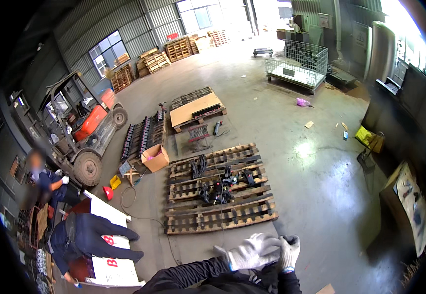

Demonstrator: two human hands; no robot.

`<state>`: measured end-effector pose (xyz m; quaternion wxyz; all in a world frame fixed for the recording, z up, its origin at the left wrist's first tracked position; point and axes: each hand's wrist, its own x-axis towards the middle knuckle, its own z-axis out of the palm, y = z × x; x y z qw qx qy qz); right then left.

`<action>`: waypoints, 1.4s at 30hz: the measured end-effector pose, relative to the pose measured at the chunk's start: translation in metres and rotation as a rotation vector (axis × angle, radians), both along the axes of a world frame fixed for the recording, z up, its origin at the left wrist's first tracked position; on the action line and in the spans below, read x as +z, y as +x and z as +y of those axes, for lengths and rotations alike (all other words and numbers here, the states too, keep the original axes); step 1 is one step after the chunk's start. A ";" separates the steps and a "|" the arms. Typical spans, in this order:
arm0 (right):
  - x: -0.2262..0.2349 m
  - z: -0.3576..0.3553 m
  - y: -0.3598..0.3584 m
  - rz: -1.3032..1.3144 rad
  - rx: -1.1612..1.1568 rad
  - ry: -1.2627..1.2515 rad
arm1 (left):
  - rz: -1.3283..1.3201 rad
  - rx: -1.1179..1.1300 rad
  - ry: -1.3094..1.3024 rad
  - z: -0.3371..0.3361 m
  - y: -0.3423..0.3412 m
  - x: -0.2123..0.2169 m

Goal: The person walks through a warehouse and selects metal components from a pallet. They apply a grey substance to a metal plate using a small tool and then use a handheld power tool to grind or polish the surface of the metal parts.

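Note:
Both my hands wear white knit gloves and meet at the bottom of the view. My left hand (249, 252) lies across the fingers of my right hand (288, 250), pressing on its glove. Neither holds any object. Black sleeves cover my forearms. On the floor ahead lies a wooden pallet (223, 220) carrying several dark metal parts (216, 188) in a loose cluster.
A second pallet with a plywood board (193, 109) lies further off, by an open cardboard box (155, 158). An orange forklift (86, 128) stands at left. Two persons work at lower left, one (83, 237) bent over white boards. A wire cage (299, 63) stands at the back.

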<state>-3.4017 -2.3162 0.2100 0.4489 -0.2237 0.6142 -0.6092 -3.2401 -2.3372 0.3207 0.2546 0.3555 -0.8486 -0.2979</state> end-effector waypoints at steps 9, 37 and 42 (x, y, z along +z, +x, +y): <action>-0.012 -0.077 -0.116 0.513 0.689 -0.085 | -0.022 -0.337 -0.210 -0.098 -0.136 0.006; 0.039 -0.630 -0.233 1.963 0.305 0.457 | -0.062 0.117 -0.263 -0.596 -0.358 -0.021; 0.011 -0.746 -0.240 2.009 0.249 0.300 | -0.334 0.297 -0.229 -0.713 -0.377 -0.023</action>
